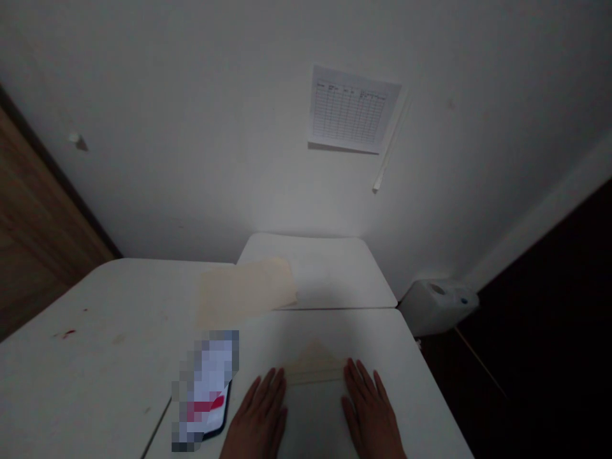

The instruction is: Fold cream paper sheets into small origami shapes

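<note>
My left hand (pixel 258 411) lies flat on the white table with its fingers stretched out and its fingertips at the left edge of a pale cream folded paper (pixel 314 368). My right hand (pixel 373 411) rests flat too, fingers apart, at the paper's right edge. The paper has a pointed top and straight crease lines across it. Its lower part blends into shadow, so I cannot tell where it ends. Neither hand grips anything. Left of my left hand lies a phone (pixel 217 417), mostly blurred out.
Cream paper sheets (pixel 248 290) lie across the table seam at the back. A white table (pixel 109 376) carries small reddish marks. A printed chart (pixel 354 111) hangs on the wall. To the right, a white plastic jug (pixel 430 312) stands below, beside a dark floor.
</note>
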The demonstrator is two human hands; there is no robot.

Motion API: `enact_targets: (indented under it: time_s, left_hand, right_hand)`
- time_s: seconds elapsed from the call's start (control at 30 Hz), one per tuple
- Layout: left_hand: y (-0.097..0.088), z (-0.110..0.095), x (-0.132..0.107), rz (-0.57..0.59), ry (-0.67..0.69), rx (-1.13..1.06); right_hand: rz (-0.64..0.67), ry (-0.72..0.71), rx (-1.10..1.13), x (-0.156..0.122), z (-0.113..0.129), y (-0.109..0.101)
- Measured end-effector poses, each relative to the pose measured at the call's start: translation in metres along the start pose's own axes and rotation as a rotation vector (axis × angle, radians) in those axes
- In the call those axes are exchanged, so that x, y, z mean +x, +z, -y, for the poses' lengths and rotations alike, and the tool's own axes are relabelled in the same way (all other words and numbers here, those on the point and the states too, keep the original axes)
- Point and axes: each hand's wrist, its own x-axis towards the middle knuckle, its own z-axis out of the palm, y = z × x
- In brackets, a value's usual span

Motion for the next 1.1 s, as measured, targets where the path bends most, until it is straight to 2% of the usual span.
enact_targets:
  time_s: [0.2, 0.4, 0.53, 0.67, 0.87, 1.0, 1.1]
  left_hand:
    - [-0.002, 0.002, -0.005, 0.013, -0.111, -0.094]
    - [0.013, 0.000, 0.013, -0.097, -0.237, -0.235]
    - [0.025, -0.001, 0.033, -0.048, -0.300, -0.336]
    - [0.028, 0.001, 0.045, 0.025, -0.359, -0.447]
    - [0.021, 0.003, 0.050, 0.130, -0.399, -0.522]
    - [0.017, 0.002, 0.053, 0.155, -0.388, -0.530]
    - [0.013, 0.002, 0.055, 0.175, -0.377, -0.533]
  right_hand:
    - [-0.033, -0.002, 0.043, 0.000, -0.001, 0.004]
    - [-0.036, 0.006, 0.057, 0.001, -0.002, 0.008]
    - [-0.034, 0.000, 0.057, 0.000, -0.004, 0.012]
    - [-0.068, 0.000, 0.083, 0.002, -0.007, 0.012]
    - [-0.081, 0.111, 0.206, 0.035, -0.001, -0.007]
    - [0.000, 0.126, 0.293, 0.062, 0.010, -0.021]
    - [0.032, 0.126, 0.359, 0.072, 0.014, -0.023]
